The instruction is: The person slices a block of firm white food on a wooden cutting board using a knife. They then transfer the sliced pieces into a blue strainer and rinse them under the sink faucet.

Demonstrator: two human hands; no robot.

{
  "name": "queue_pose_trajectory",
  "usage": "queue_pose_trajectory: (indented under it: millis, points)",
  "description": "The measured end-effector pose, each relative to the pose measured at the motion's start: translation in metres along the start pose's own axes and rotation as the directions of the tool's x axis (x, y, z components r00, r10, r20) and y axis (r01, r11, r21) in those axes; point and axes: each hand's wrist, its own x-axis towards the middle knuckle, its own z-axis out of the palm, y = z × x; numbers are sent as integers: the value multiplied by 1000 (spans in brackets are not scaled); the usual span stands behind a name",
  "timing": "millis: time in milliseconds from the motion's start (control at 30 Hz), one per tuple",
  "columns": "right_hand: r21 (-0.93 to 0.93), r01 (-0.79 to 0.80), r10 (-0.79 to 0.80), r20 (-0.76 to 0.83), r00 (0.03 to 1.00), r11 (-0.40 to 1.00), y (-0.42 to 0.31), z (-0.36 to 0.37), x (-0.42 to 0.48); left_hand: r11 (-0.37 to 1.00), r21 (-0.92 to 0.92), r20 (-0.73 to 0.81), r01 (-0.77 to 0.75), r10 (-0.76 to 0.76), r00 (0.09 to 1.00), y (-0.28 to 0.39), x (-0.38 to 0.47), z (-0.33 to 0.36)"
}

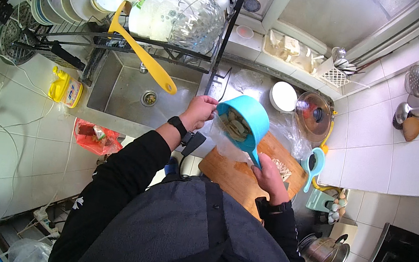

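Note:
My right hand (272, 178) grips the handle of a turquoise plastic scoop (254, 115), which is tilted with its mouth facing left. Greyish-brown sliced food (236, 125) lies inside it; its exact kind is unclear. At the scoop's left rim, my left hand (201, 112) has its fingers pinched on what looks like the edge of a clear plastic bag (228, 144). The bag hangs partly under the scoop, which hides some of it. Below is a wooden cutting board (224, 170) with pale shredded food (281, 169) on it, beside my right hand.
A steel sink (125, 94) lies left, under a dish rack (187, 62) with a yellow spatula (143, 56) jutting out. A white bowl (283, 96), glass lid (313, 116) and smaller turquoise scoop (314, 167) stand right. A steel pot (320, 257) sits lower right.

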Motion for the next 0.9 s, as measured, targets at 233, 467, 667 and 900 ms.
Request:
queue_pose_trajectory:
  millis: [233,467,667,900]
  points:
    - [-58,77,-79,-29,996,995,14,1,1,1000,15,-6,-8,8,1000,-4,-6,5]
    - [-46,7,-8,-30,1000,999,-1,-9,-2,999,31,9,-44,44,999,3,-3,9]
    - [-75,-25,25,1,1000,997,-5,-17,1,996,-76,-7,-53,53,999,1,-4,12]
    - [-112,-55,52,-28,998,992,-1,-15,5,992,-94,23,-80,82,996,10,-3,16]
